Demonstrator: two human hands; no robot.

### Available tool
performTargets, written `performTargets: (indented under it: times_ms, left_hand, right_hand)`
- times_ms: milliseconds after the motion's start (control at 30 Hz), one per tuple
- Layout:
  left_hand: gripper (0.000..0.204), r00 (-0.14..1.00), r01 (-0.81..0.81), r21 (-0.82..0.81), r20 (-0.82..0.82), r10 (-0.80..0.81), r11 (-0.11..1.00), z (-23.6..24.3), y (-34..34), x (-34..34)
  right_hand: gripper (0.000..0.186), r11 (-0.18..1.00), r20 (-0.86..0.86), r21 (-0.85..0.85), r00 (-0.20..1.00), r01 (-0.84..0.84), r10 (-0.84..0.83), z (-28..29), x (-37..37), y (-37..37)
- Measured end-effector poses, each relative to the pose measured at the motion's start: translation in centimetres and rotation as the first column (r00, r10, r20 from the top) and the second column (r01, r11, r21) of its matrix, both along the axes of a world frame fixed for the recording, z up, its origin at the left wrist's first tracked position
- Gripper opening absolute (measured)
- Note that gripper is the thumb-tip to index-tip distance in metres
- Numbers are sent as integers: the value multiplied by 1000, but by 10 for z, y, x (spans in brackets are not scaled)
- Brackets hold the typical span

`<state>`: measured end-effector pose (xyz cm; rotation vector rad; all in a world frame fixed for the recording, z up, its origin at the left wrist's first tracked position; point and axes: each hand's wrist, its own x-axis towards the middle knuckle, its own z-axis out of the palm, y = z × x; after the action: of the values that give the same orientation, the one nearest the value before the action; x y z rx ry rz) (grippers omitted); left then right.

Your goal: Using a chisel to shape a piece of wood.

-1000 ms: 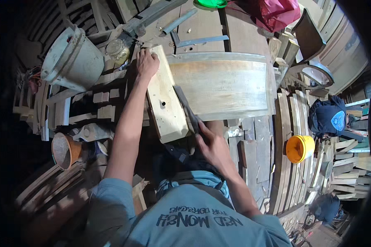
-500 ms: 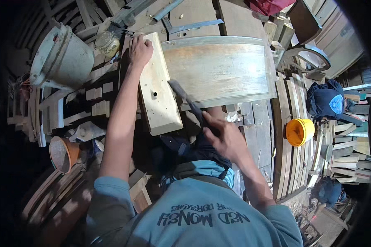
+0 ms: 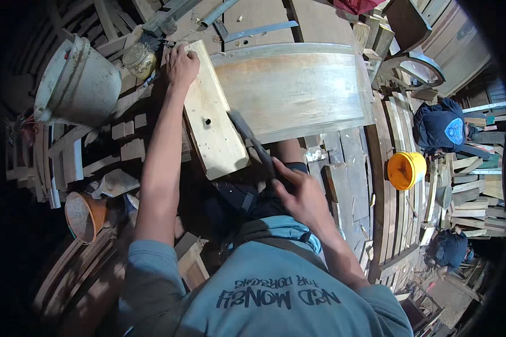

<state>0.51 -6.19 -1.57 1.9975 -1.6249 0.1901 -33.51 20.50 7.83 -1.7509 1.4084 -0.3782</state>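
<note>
My left hand [image 3: 183,66] grips the far end of a pale wooden block [image 3: 211,115], fingers curled over its top and edge. The block has a dark round hole and several small marks on its face. In my right hand [image 3: 302,192] is a dark, long, flat tool that looks like a file [image 3: 254,142]. Its far end lies against the block's right edge, angled up and left. Beside the block, under the tool's tip, sits a wide, slightly curved wooden panel [image 3: 298,84] with a greyish, worn surface.
A large white bucket [image 3: 84,84] and a glass jar [image 3: 140,60] stand at left. An orange bucket [image 3: 84,216] is lower left, a yellow bucket [image 3: 406,171] at right. Metal angle pieces [image 3: 261,32] lie beyond the panel. A dark cloth bundle [image 3: 439,124] and stacked wood strips fill the right side.
The file has shifted slightly along the block's right edge, and my right hand has moved a little down and left. The left hand keeps its hold; the whole view has shifted slightly.
</note>
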Motion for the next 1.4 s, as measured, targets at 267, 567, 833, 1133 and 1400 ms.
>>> performTargets:
  times_ms: [267,567,833,1133,1400]
  left_hand:
    - [45,1000,23,-16,-19,-23,1000,-1,6,-11]
    - [49,999,-35,43,-3,36,998,3,4,-2]
    - [49,996,53,40,-74,-50,998,3,7,-23]
    - [47,998,-55,-26,28,55,998,-9,2,11]
    - [47,1000,14,5,9,-15,1000,9,13,4]
  right_hand:
    - [47,998,25,-54,999,-21,23,7,10,-19]
    - [47,1000,-51,8,999,-6,6,17,1,-17]
    - [47,972,-44,-233,999,15,-26,-9,28,-33]
    - [48,993,-96,-116,995,-22,11,7,10,-23]
    - [49,999,-16,-30,999,-30,30,1,5,-7]
